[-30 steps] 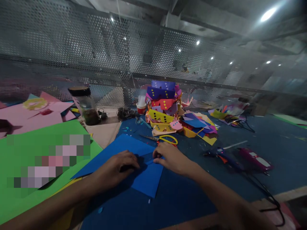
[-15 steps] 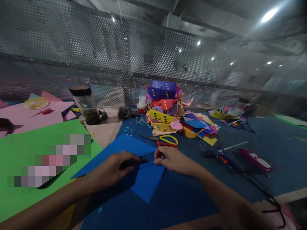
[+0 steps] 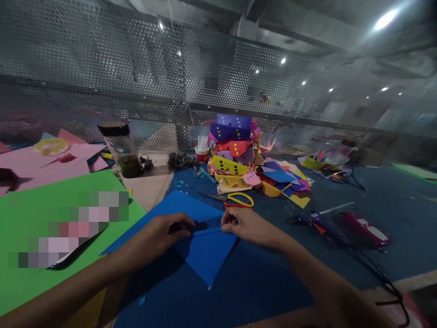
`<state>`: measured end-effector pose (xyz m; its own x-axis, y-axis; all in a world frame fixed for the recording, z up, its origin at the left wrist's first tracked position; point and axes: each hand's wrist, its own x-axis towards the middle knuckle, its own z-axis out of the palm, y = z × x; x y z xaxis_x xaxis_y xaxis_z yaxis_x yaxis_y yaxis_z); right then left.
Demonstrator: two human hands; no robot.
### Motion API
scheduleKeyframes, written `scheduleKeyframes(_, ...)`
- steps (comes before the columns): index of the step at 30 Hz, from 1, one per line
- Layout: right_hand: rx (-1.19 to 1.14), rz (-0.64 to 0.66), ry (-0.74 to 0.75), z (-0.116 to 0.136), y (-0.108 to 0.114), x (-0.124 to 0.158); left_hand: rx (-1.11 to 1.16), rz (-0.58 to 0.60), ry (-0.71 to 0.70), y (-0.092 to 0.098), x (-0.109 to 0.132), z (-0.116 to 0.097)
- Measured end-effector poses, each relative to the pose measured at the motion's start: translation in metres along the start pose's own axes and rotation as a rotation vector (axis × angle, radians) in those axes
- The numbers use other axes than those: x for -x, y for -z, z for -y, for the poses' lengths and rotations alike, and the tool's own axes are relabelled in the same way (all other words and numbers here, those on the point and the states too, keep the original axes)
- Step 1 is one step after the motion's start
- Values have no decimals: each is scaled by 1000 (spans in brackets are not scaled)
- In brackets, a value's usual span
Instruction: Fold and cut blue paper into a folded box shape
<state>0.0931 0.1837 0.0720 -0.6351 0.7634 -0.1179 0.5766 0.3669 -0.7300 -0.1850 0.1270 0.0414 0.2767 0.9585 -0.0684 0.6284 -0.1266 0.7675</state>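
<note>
Blue paper (image 3: 208, 259) lies on the dark blue table before me, with a narrow folded strip running between my hands. At the strip's left end my left hand (image 3: 169, 232) is closed, thumb and fingers pinching the paper's edge. My right hand (image 3: 244, 225) pinches the other end between thumb and curled fingers. Behind the strip, another flat blue part (image 3: 184, 202) reaches back; I cannot tell whether it is the same sheet. Scissors (image 3: 241, 199) with yellow and red handles rest just beyond my right hand.
Decorated paper masks (image 3: 230, 132) are piled at the back, beside coloured paper scraps (image 3: 287, 177). A lidded jar (image 3: 129, 159) stands back left. Green paper (image 3: 112, 191) covers the left side. To the right lie a glue gun (image 3: 322, 225) and a magenta device (image 3: 367, 228) with cables.
My left hand has slid slightly left along the fold, its thumb and fingers closer together, exposing more of the strip. My right hand has barely moved, still pinching its end.
</note>
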Motion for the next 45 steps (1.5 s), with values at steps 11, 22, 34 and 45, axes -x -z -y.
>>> scheduleKeyframes(11,-57,4,-11,0,0,-2,42,29,-10,8,2,-3)
scheduleKeyframes(22,382,-210,302,7,-5,-2,11,-23,-24,9,-2,1)
scheduleKeyframes(34,496,-121,675,-8,-30,14,48,-33,31,14,-3,1)
scheduleKeyframes(45,605,-74,766,-2,-37,19,67,-5,33,12,0,0)
